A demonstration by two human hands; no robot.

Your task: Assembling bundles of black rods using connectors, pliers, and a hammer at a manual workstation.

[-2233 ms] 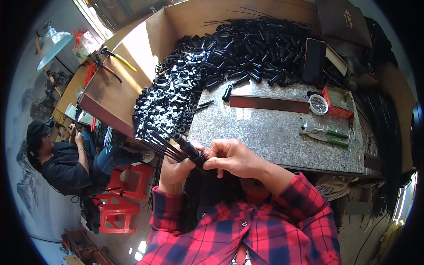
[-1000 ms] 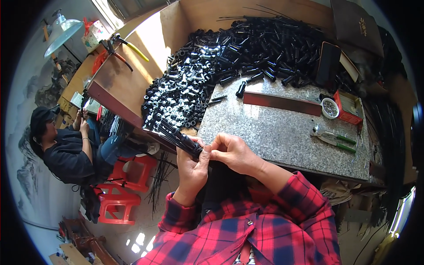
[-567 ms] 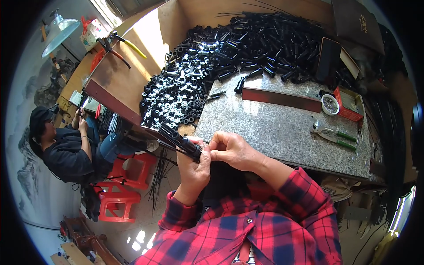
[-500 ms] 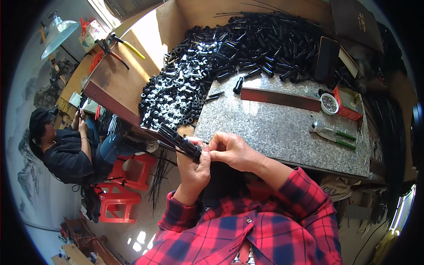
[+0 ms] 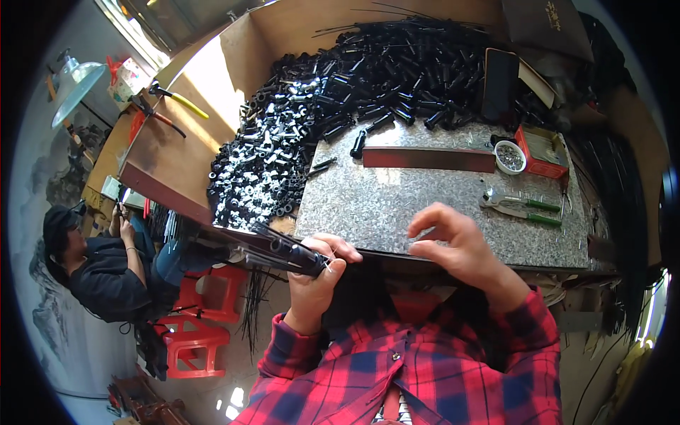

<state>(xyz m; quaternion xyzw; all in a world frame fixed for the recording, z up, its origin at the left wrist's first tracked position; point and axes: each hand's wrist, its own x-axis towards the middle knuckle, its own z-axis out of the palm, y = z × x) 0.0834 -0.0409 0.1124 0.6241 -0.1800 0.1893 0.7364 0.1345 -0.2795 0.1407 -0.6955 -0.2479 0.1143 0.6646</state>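
My left hand [image 5: 309, 294] is closed round a bundle of black rods [image 5: 289, 253] just off the front edge of the worktop. Thick black tubular ends and thin dark rods make up the bundle, and fine wire-like ends stick out by my thumb. To the right, my right hand [image 5: 460, 248] is raised over the front edge of the speckled stone slab [image 5: 397, 202]. Its thumb and fingers are apart, with nothing visible between them. Green-handled cutters [image 5: 524, 211] lie on the slab beyond that hand.
Black tubular parts [image 5: 397, 78] are heaped at the back, small black collars [image 5: 258, 159] at left. A flat dark-red bar [image 5: 428, 159], white cup of tiny metal bits [image 5: 509, 158], red box [image 5: 542, 168] and phone [image 5: 501, 85] sit rightward. A person [image 5: 106, 262] works left, near red stools [image 5: 195, 347].
My right hand has left the bundle, moved right and opened. The left hand still holds the bundle, now slightly lower and more level. The whole view has shifted a little.
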